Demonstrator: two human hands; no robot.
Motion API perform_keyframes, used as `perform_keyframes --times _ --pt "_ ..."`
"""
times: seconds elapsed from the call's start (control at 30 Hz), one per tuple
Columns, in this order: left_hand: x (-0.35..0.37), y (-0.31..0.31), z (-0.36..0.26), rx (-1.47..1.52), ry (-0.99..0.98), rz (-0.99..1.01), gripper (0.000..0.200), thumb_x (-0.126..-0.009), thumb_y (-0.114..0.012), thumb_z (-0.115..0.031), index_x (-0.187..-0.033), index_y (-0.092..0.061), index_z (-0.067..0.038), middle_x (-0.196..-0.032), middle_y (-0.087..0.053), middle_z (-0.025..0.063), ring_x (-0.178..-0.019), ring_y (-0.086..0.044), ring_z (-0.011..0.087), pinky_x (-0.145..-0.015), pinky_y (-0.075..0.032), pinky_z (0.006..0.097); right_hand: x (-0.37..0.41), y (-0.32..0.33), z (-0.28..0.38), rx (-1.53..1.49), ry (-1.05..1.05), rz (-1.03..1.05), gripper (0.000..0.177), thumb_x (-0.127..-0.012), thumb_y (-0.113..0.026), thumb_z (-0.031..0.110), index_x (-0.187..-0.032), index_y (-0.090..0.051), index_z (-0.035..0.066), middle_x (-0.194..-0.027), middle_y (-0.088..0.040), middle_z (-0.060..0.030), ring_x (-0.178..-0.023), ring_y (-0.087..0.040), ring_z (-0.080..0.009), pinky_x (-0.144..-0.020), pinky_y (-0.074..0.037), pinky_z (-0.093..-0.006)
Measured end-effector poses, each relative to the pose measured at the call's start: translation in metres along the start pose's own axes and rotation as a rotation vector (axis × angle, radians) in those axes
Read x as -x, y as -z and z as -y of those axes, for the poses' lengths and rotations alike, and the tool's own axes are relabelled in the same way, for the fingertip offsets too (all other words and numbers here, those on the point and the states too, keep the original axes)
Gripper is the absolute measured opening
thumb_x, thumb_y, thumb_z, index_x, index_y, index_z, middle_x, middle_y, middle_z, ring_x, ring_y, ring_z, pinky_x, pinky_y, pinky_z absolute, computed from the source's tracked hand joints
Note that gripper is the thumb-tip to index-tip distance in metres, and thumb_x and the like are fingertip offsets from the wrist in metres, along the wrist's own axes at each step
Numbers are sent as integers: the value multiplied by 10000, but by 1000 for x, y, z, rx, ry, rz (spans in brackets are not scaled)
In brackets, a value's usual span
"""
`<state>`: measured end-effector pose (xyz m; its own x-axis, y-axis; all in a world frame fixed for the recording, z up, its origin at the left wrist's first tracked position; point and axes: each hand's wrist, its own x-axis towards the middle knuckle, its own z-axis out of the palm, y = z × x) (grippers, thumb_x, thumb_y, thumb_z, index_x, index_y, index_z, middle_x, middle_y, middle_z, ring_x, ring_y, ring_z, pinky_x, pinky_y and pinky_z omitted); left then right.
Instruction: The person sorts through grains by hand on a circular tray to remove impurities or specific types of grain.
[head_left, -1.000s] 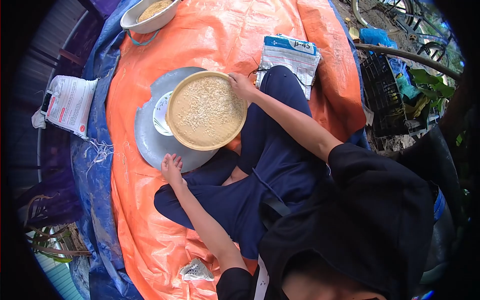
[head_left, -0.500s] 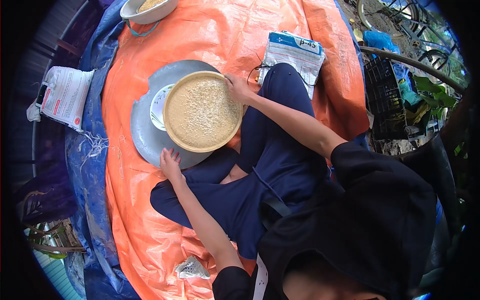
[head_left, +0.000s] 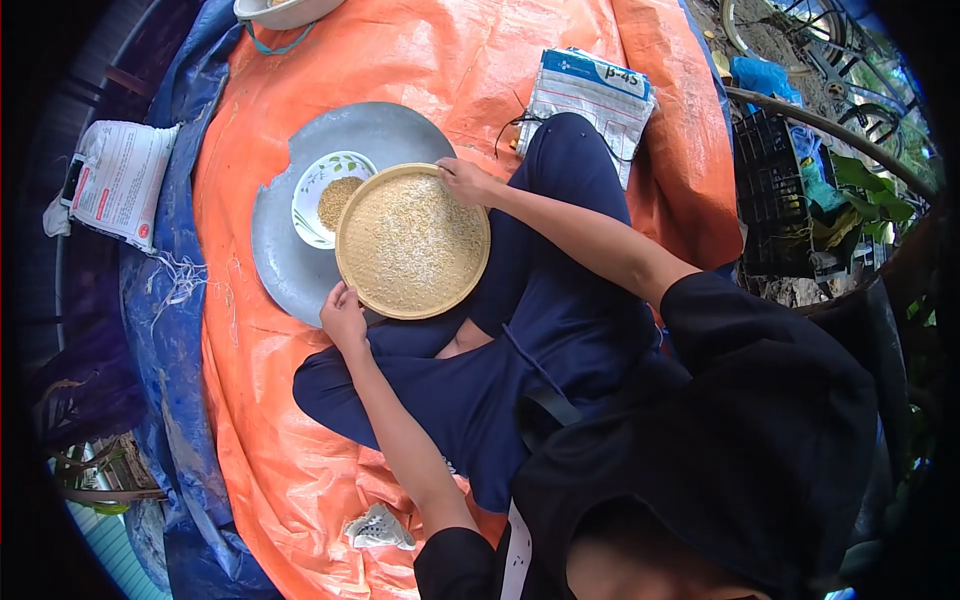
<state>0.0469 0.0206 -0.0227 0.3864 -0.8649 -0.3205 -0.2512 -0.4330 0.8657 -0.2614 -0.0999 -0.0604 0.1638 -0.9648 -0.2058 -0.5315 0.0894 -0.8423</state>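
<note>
A: Sieve?
B: Round, full of grain, held low over the grey metal tray, just beside the patterned bowl.
A: Hands?
B: Left hand is closed on the near rim. Right hand has its fingers curled on the far rim.
A: Step?
B: Sifting, I'd judge. The next shake needs it level and over the tray, so no grain spills on the orange tarp.

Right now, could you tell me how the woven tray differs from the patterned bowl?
The woven tray is much wider than the patterned bowl. The tray is tan and shallow; the bowl is white with a green leaf print. The tray is held at its rim by the left hand and right hand; the bowl sits untouched on the grey metal pan. Both hold pale brown grain.
</note>
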Motion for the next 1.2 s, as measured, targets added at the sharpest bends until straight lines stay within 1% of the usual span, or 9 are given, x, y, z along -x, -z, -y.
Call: perform_keyframes --times 0.17,0.27,0.37,0.47,0.57,0.67,0.77,0.97,1.2 --pt "-2 -1 4 -118 -64 -92 330 -846 -626 -130 -1117 -623 58 -873 -685 121 -684 -630 148 -607 -497 270 13 -1 14 135 -11 7 367 -940 -445 195 -1252 -463 3 -1021 -619 -269 -974 -604 -395 -857 -452 -450" --pt "-13 0 24 -257 -76 -99 322 -833 -623 -136 -1096 -628 51 -864 -692 142 -675 -652 223 -655 -508 329 11 -9 4 202 76 -25 389 -909 -469 166 -1253 -450 -15 -1005 -617 -287 -947 -604 -425 -848 -455 -472" --pt "11 -3 -13 -472 -94 -82 292 -826 -625 -144 -1068 -633 20 -919 -676 140 -803 -651 294 -747 -496 391 12 -3 9 211 99 -45 396 -873 -491 132 -1232 -462 -33 -997 -618 -286 -961 -598 -425 -851 -458 -468" --pt "33 -18 -46 -764 -450 -437 270 -828 -623 -133 -1072 -624 -19 -979 -634 124 -944 -599 308 -806 -468 413 10 -4 4 208 136 -92 397 -847 -503 112 -1212 -474 -42 -973 -618 -288 -954 -599 -423 -841 -463 -471" --pt "7 -29 -45 -746 -710 -204 284 -837 -625 -139 -1103 -608 -41 -1044 -584 117 -1012 -552 300 -836 -442 412 6 -7 0 218 112 -81 393 -832 -511 102 -1195 -488 -46 -962 -619 -285 -946 -600 -422 -826 -466 -474" --pt "-15 -51 -45 -870 -870 -44 301 -835 -632 -140 -1116 -606 -35 -1046 -577 110 -980 -557 290 -830 -439 397 8 -7 0 208 106 -83 394 -821 -504 86 -1192 -493 -45 -956 -622 -281 -937 -603 -420 -818 -468 -479" --pt "-24 -65 -43 -913 -870 -69 310 -828 -645 -157 -1116 -620 -46 -1030 -568 89 -974 -551 268 -824 -438 387 16 -5 -1 226 142 -145 426 -783 -512 41 -1199 -491 -45 -939 -625 -275 -937 -604 -419 -811 -467 -478" --pt "-23 -62 -43 -872 -876 -41 263 -836 -635 -148 -1088 -657 -78 -989 -562 70 -962 -548 243 -805 -441 378 16 0 1 210 115 -43 499 -709 -513 -25 -1203 -472 -79 -974 -619 -302 -974 -597 -434 -832 -466 -474" --pt "-32 -66 -47 -832 -870 -48 199 -850 -618 -168 -1027 -673 -96 -914 -576 67 -889 -573 251 -746 -450 375 15 -2 1 236 115 -63 506 -715 -516 -13 -1216 -475 -72 -986 -620 -299 -977 -598 -431 -833 -470 -470"
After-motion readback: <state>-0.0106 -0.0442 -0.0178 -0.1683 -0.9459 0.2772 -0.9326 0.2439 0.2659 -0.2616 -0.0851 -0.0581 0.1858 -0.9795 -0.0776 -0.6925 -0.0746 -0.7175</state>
